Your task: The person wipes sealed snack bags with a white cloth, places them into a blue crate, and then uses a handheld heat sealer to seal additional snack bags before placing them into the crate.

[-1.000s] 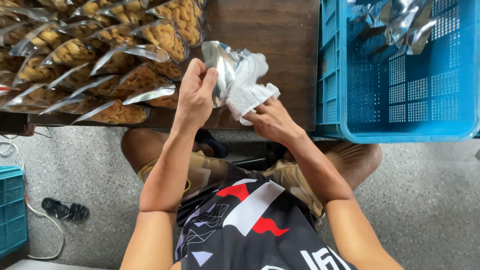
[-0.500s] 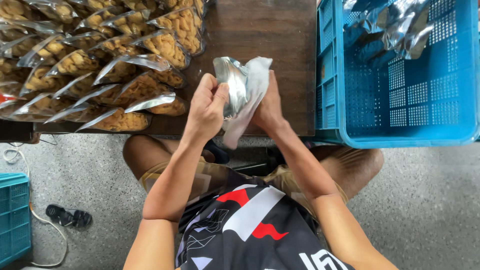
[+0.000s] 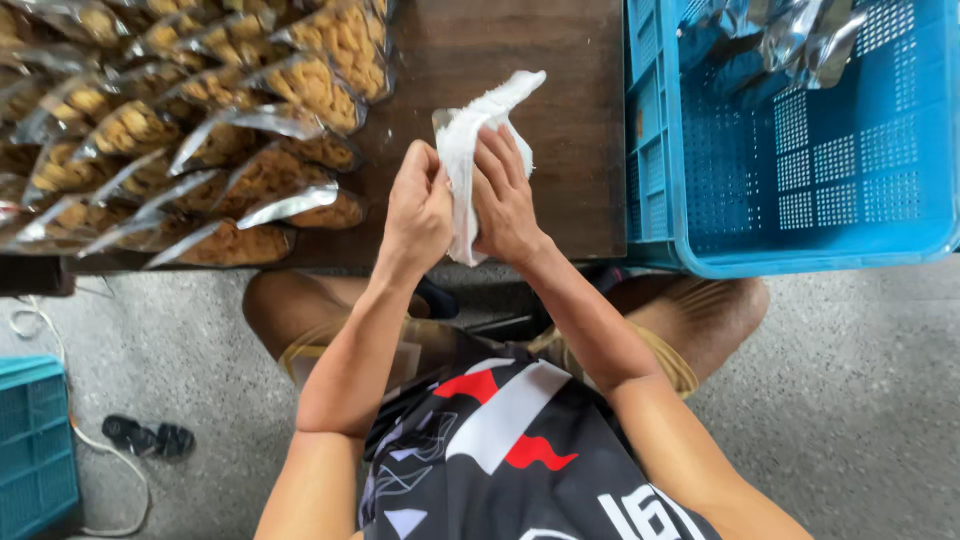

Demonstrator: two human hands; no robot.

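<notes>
Both hands press together on one silvery-white pouch (image 3: 478, 125) held upright over the front part of a dark wooden table (image 3: 560, 190). My left hand (image 3: 418, 212) grips its left face and my right hand (image 3: 503, 198) lies flat against its right face. The pouch's top corner sticks up above the fingers, and its lower end hangs down between my wrists. Its contents are hidden.
Several clear-and-silver bags of golden-brown snacks (image 3: 200, 130) lie in overlapping rows on the table's left. A blue plastic crate (image 3: 790, 240) with silver pouches (image 3: 770, 40) in its far end stands at the right. Another blue crate (image 3: 35, 440), sandals (image 3: 148, 438) and a cord lie on the floor.
The pouch went from loosely held and opened out to squeezed flat between both palms. Both hands closed in together and rose slightly over the table.
</notes>
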